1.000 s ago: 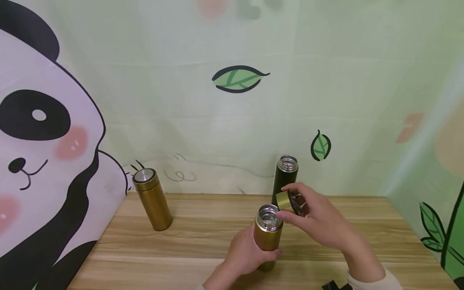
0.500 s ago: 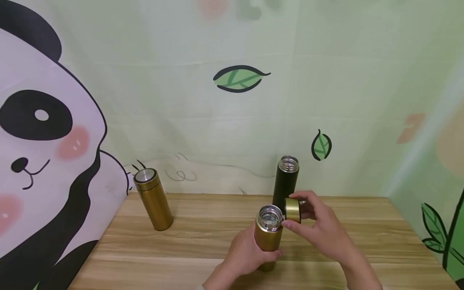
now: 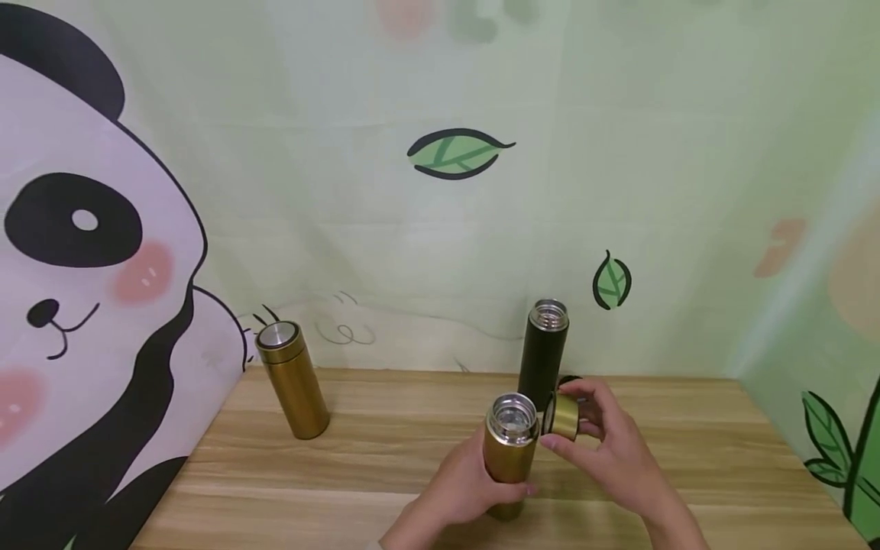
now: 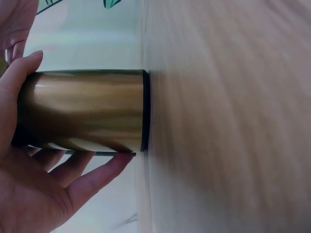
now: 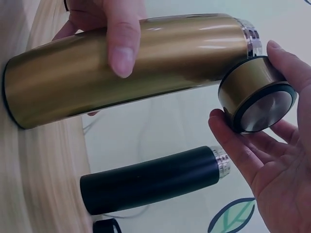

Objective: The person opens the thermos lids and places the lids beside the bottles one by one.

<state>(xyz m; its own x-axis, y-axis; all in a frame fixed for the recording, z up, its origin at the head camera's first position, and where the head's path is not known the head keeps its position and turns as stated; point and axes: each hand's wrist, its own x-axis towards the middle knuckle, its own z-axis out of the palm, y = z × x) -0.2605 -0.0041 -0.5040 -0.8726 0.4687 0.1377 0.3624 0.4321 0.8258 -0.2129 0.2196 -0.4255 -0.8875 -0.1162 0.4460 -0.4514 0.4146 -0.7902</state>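
Observation:
My left hand point(image 3: 462, 477) grips a gold thermos flask point(image 3: 510, 464) round its body. The flask stands upright on the table, its steel mouth uncovered. In the left wrist view, the black base of this flask point(image 4: 146, 111) is right at the tabletop. My right hand point(image 3: 615, 454) holds a gold lid point(image 3: 567, 417) between thumb and fingers, close beside the flask's mouth and turned on its side. The right wrist view shows the lid's steel top point(image 5: 266, 112) facing away from the flask. Just behind stands a black thermos flask point(image 3: 543, 359), also with its mouth uncovered.
A second gold thermos flask point(image 3: 294, 386) with its lid on stands at the left of the wooden table point(image 3: 371, 435). A small black object point(image 3: 569, 380) shows behind the right hand. A printed cloth backdrop point(image 3: 330, 198) rises at the table's back edge.
My right hand has moved down and slightly right with the gold lid, turning it so its dark-rimmed side faces the flask. The left hand keeps its grip on the flask.

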